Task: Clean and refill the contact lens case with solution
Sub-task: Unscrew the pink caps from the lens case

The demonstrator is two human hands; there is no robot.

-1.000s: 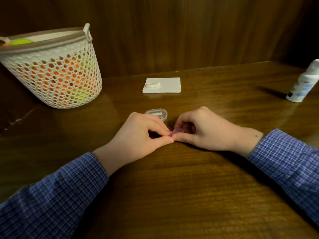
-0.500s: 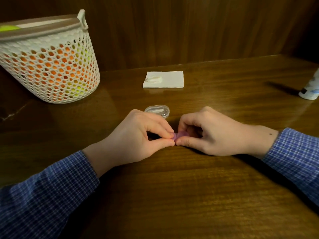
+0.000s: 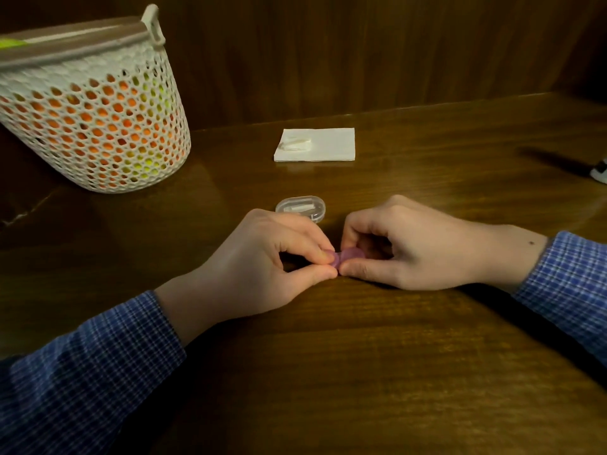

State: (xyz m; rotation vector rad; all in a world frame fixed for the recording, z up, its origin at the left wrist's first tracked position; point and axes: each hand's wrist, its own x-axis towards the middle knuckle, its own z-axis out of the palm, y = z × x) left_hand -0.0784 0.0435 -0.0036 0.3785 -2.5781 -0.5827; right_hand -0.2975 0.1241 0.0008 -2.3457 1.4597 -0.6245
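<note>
The left hand (image 3: 262,267) and right hand (image 3: 404,251) are pinching a small purple lens case (image 3: 348,256), mostly hidden, low over the table (image 3: 328,372). A perforated basket (image 3: 95,126), clear box (image 3: 302,207), napkin (image 3: 328,144) and probably a bottle (image 3: 599,170) are sitting behind.

Lens case (image 3: 348,256): small, purple, mostly hidden; pinched low over the table between the thumb and fingertips of both hands, whose tips meet around it.
Solution bottle (image 3: 599,170): white with dark marking, only its base showing at the right edge, well apart from the case.
</note>
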